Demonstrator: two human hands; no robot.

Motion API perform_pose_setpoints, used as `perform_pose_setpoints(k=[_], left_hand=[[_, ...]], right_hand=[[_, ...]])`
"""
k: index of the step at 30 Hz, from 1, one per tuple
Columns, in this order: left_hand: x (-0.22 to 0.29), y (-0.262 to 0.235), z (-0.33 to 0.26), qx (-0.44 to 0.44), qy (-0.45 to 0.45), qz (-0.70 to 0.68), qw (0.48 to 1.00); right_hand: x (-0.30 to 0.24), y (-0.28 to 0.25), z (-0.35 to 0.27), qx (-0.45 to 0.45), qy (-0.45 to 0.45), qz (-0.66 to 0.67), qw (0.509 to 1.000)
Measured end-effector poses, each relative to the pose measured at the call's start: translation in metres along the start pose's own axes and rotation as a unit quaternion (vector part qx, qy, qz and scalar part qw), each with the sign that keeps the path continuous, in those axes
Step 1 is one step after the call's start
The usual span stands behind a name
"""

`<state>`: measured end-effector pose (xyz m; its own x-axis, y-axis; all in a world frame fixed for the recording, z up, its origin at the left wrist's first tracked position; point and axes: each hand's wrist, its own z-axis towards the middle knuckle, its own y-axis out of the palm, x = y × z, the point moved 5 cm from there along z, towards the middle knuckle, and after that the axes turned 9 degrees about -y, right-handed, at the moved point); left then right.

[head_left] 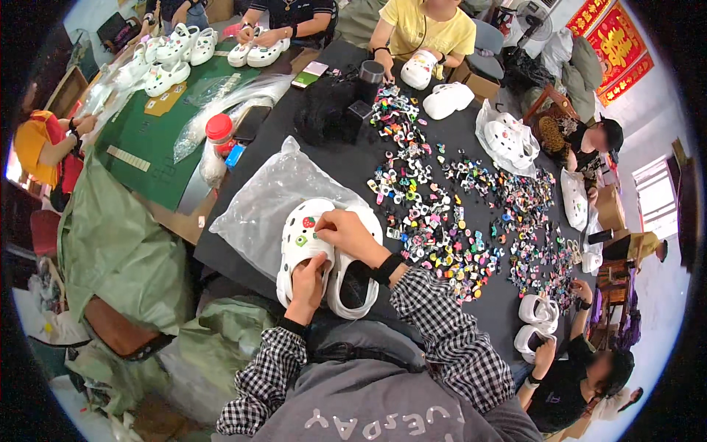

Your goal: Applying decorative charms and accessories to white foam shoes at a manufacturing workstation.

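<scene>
At the table's near edge, the left hand (pixel 305 283) gripped the heel of a white clog (pixel 300 247), while the right hand (pixel 347 234) pinched closed on its top beside a strawberry charm (pixel 309 222). A second clog (pixel 353 283) lay partly hidden beneath the right wrist. Farther in, a clear plastic bag (pixel 269 195) lay crumpled; colourful charms (pixel 442 221) crowded the black table (pixel 335 151), too small to distinguish.

Black table (pixel 309 184) carries scattered charms (pixel 442 221) (many colours), white clogs (pixel 448 99), clear bags (pixel 265 199).

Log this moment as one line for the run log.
left hand: grips white clog | right hand: fingers press on clog's top near strawberry charm | second clog alongside | charm pile to the right
</scene>
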<state>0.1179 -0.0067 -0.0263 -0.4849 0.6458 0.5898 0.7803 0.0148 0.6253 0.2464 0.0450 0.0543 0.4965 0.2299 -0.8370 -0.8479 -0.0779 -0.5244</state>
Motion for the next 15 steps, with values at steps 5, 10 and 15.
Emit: perform_pose_setpoints(k=[5,10,15], left_hand=[[0.001,0.006,-0.002,-0.015,0.008,-0.023,1.000],[-0.001,0.003,-0.001,0.004,0.001,-0.006,1.000],[0.001,0.010,-0.003,0.011,-0.001,0.023,1.000]], right_hand=[[0.011,-0.004,0.005,-0.016,0.056,-0.003,0.998],[0.012,-0.008,0.017,-0.107,0.057,-0.013,0.993],[0.014,-0.011,0.030,-0.219,0.043,-0.036,0.974]])
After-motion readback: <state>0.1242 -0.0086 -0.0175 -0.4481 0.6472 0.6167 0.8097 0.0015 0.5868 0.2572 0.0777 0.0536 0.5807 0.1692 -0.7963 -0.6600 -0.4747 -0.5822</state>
